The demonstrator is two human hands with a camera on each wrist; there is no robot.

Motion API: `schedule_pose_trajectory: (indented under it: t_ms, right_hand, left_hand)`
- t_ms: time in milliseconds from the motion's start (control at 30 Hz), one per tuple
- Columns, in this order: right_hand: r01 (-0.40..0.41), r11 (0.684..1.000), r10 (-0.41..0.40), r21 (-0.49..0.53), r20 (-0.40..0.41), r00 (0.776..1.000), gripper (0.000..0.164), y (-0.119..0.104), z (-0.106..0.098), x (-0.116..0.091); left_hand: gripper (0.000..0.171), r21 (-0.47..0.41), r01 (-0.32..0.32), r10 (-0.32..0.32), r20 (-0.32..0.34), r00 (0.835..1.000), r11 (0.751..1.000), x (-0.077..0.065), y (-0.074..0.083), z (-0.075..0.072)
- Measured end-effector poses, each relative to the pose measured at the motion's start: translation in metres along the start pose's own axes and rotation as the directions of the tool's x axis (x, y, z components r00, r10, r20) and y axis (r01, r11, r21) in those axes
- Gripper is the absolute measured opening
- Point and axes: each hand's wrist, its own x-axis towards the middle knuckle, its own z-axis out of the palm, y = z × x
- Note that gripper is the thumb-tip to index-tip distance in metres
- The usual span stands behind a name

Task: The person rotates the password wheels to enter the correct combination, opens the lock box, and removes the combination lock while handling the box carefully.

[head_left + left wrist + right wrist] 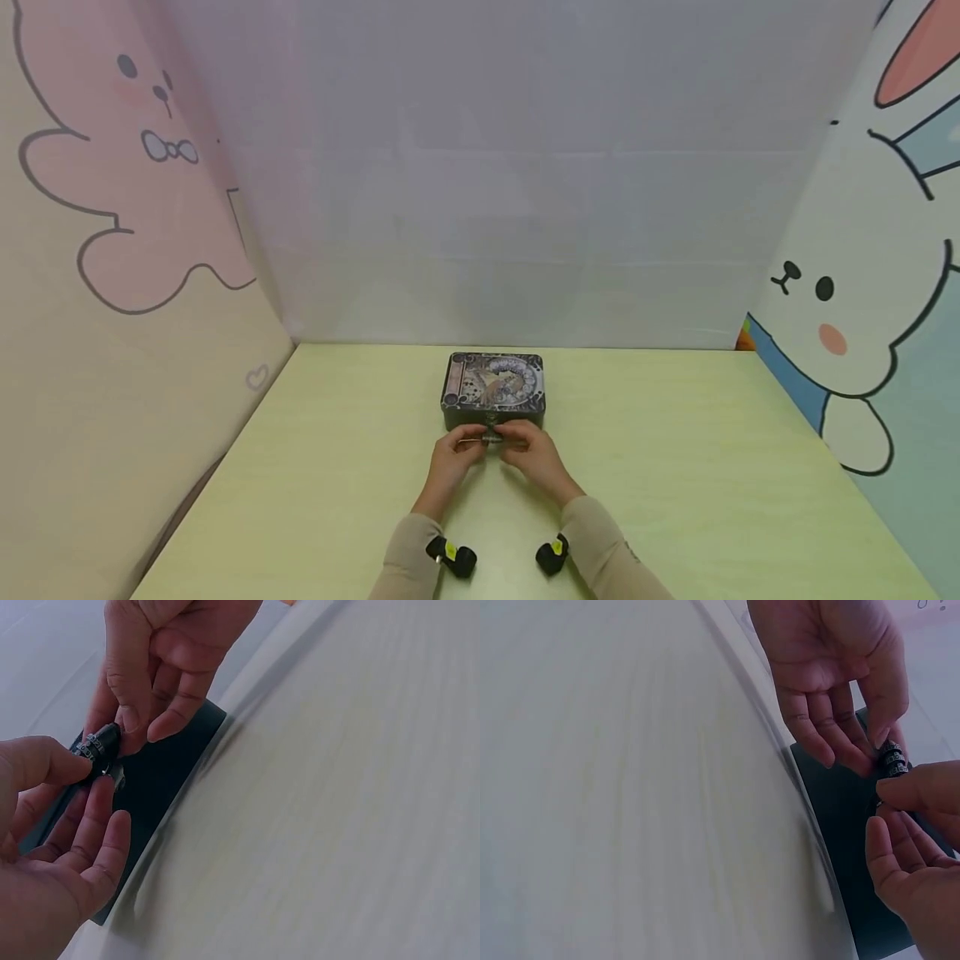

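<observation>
A dark tin box (493, 385) with an ornate printed lid stands on the table, its front face toward me. At that front is a small black combination padlock (94, 748) with rows of numbered dials. My left hand (452, 463) pinches one end of the padlock between thumb and fingers. From the other side, my right hand (536, 460) pinches the opposite end, its thumb beside the dials (893, 760). Part of the padlock is hidden behind the fingertips. The box's lid is down.
The pale yellow-green table (660, 450) spreads around the box. A plain white sheet (525, 208) hangs behind it, and panels with a cartoon bear (142, 200) and rabbit (847, 308) flank the sides. Black wrist devices (454, 558) sit by both sleeves.
</observation>
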Motion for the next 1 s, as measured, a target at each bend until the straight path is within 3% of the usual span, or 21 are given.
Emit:
schedule_pose_trajectory:
  t_ms: [233,667,833,1000]
  right_hand:
    - [0.02,1.0,-0.019,0.014,-0.041,0.999,0.028,0.0,0.003,0.002]
    - [0.068,0.997,-0.073,-0.039,-0.153,0.986,0.021,-0.008,0.009,0.004]
    - [0.176,0.978,-0.191,-0.113,-0.145,0.971,0.018,-0.006,0.008,0.004]
    - [0.335,0.925,-0.359,-0.177,-0.123,0.925,0.014,-0.001,0.007,0.006]
  left_hand:
    - [0.025,-0.002,-0.047,0.047,0.004,0.999,0.999,0.002,-0.002,0.0]
    - [0.027,-0.01,-0.015,0.015,0.008,1.0,1.0,0.008,-0.006,0.001]
    - [0.027,0.015,-0.013,0.013,0.011,1.0,1.0,0.01,-0.007,-0.001]
    - [0.026,0.032,-0.018,0.018,0.017,1.0,0.999,0.01,-0.005,-0.003]
